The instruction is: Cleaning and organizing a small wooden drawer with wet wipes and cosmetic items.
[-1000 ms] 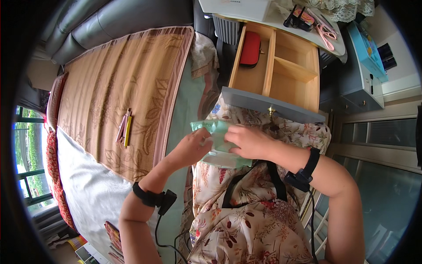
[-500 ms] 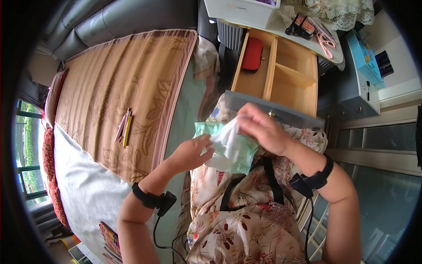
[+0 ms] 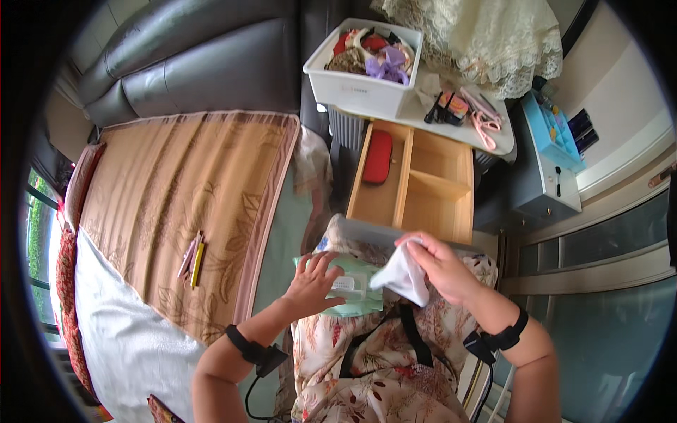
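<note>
A pale green pack of wet wipes with a white lid lies on my lap, over the flowered cloth. My left hand rests over the pack's left part, fingers spread apart and not wrapped round it. To the right of the pack, my right hand pinches a white wipe between thumb and fingers. The wipe hangs loosely, with one corner pointing toward the pack.
Ahead is a pulled-out wooden drawer holding a red case. On the tabletop above are a white bin of hair accessories and pink scissors. Pencils lie on the brown bed mat to the left.
My right hand has drawn the wipe away from the pack, to the right and nearer me. My left fingers have spread over the pack. The view has tipped up, showing more of the tabletop.
</note>
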A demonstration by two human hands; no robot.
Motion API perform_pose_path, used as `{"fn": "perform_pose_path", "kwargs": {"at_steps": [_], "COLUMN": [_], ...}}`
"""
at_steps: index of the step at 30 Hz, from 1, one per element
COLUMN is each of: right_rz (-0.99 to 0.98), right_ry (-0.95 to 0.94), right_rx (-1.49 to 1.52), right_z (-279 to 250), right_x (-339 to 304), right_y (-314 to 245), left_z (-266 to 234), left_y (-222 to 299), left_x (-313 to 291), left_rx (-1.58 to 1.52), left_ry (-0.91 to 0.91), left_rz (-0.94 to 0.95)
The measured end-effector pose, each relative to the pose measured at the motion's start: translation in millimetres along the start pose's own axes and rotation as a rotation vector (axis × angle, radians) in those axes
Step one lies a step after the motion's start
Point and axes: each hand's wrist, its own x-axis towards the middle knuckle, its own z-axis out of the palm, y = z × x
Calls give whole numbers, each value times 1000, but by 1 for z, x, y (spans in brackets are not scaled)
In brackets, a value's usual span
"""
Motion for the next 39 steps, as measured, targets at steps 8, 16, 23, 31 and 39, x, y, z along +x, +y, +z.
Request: {"fn": "perform_pose_path", "kwargs": {"at_steps": [8, 16, 23, 31, 39], "right_rz": [180, 92, 32, -44, -299], "right_ry": [-35, -143, -100, -177, -125], "right_rx": [9, -213, -160, -245, -281], "right_z": [-14, -16, 1, 33, 41], "right_x": [-9, -9, 10, 38, 56], "right_y": [14, -10, -13, -4, -42], "left_z": [-2, -9, 1, -16, -98], "left_y": [-24, -65, -44, -53, -181], "left_x": [20, -20, -7, -11, -44], "left_rx": [-127, -644, -678, -1027, -1429], "left_ry": [-241, -257, -356, -190, 769], "left_rz": [-410, -540, -449, -478, -850]}}
